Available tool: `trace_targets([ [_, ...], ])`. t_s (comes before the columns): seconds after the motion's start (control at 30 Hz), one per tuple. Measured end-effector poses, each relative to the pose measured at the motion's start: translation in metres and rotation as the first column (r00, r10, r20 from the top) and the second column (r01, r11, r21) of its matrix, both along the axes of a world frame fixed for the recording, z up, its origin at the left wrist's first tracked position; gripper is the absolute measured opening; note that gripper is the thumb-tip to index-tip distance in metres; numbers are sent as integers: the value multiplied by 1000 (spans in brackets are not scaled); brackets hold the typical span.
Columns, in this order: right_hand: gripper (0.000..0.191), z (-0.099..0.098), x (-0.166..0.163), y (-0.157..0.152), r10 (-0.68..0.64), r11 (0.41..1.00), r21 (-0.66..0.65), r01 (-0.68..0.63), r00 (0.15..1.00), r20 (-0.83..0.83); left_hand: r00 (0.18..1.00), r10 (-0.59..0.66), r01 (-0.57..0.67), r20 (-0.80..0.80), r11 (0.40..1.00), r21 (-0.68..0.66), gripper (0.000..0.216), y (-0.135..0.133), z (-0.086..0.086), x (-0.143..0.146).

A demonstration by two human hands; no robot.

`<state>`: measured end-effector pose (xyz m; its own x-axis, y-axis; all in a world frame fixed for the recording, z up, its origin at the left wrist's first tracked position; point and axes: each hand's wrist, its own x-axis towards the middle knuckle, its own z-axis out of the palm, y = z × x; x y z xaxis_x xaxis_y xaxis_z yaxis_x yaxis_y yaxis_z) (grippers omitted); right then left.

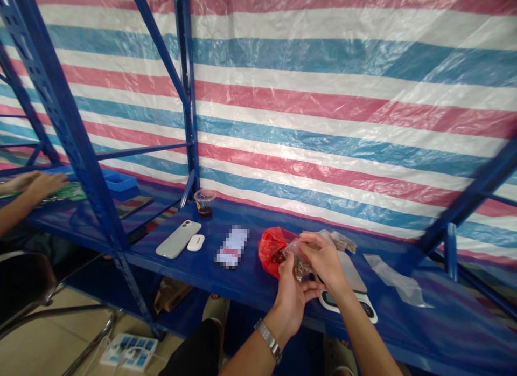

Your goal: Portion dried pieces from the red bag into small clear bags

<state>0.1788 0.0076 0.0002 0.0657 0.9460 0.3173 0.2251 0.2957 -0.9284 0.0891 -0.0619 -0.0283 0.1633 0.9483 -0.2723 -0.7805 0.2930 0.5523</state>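
Observation:
Both my hands meet over the blue shelf (pixel 242 279) around a small clear plastic bag (pixel 299 260) with brown pieces inside. My left hand (pixel 291 296), with a metal watch on the wrist, grips the bag from below. My right hand (pixel 323 260) pinches its top edge, fingers closed. A red plastic bag (pixel 270 246) lies just left of them. A white kitchen scale (pixel 350 290) sits under my right wrist.
On the shelf lie a white phone (pixel 178 238), a small white case (pixel 196 242), a blurred card (pixel 232 248), a clear cup with dark liquid (pixel 204 201) and an empty clear bag (pixel 398 282). Another person's hand (pixel 40 185) rests at far left. A power strip (pixel 128 350) lies on the floor.

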Motion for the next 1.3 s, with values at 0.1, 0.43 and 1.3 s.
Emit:
trace_targets([
  [0.1,27,-5,-5,6,-38,999,28,36,998,48,976,149,-156,-159,987,-32,50,-3,-7,0],
  [0.43,22,-12,-15,4,31,1000,-6,-30,983,179,961,126,-136,-245,990,-24,58,-2,-17,-7],
  [1.3,23,-6,-1,-6,64,998,5,-64,998,14,960,26,-35,-280,999,-28,50,-5,-7,-7],
])
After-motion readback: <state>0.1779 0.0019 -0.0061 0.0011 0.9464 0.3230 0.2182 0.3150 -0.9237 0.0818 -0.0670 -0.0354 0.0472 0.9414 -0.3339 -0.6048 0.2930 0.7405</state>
